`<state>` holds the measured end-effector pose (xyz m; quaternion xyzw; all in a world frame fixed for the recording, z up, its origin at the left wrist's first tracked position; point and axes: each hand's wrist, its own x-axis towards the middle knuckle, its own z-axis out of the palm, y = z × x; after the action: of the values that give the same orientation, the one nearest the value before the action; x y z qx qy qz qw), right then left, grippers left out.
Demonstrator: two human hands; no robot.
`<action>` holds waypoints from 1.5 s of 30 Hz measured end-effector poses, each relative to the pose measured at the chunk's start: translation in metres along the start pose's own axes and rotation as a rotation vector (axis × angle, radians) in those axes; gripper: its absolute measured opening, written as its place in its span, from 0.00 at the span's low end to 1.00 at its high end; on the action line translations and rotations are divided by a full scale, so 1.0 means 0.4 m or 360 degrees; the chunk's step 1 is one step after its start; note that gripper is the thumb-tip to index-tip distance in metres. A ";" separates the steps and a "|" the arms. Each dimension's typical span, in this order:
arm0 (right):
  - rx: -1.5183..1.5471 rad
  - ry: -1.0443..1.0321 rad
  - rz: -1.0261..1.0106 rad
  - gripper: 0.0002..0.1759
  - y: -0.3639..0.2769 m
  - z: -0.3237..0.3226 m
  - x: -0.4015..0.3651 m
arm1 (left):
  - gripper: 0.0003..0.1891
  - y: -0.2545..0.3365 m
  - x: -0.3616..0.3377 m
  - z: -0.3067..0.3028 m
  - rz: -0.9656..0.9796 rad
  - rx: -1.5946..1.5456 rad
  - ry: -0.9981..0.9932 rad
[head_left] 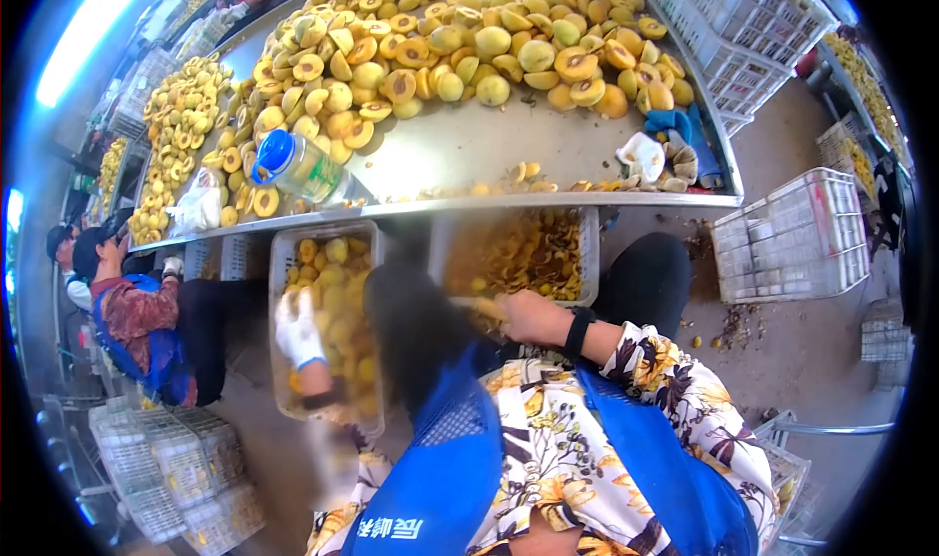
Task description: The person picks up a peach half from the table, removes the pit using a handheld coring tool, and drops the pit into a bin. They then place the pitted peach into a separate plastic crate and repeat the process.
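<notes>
My left hand [298, 333], in a white glove, reaches over a clear plastic crate [279, 380] of yellow peaches [342, 326]. Its fingers are stretched out and apart, close over the fruit at the crate's left side. My right hand [536, 317] is bare, with a black band at the wrist, and its fingers are wrapped round a tool with a pale yellow handle [479, 308]; the far end is blurred. Beyond that hand, a second clear bin [590, 263] between my knees holds brownish-yellow fruit scraps [538, 253].
A metal table [450, 160] ahead carries a heap of halved peaches [411, 57], a blue-capped bottle [308, 170], a white plastic bag [199, 204] and cloth gloves [675, 160]. White crates [787, 238] stand right and lower left. A co-worker [147, 321] sits at left.
</notes>
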<state>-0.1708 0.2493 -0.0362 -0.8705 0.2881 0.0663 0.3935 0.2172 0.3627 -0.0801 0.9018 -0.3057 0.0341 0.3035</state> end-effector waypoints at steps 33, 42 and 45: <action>-0.0529 0.1284 0.0685 0.26 0.869 -0.980 0.452 | 0.40 1.398 0.474 0.866 0.1353 0.0186 -0.1536; -0.0866 0.0940 0.0789 0.23 0.759 -0.889 0.432 | 0.32 1.282 0.427 0.814 0.1419 -0.0008 -0.1776; -0.0865 0.0899 0.0755 0.22 0.693 -0.843 0.398 | 0.33 1.231 0.388 0.760 0.1517 0.0066 -0.1703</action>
<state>-0.2304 -0.2114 -0.0403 -0.8361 0.5476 -0.0122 0.0307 0.0234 -0.2020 -0.0300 0.5688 -0.7726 -0.2781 0.0470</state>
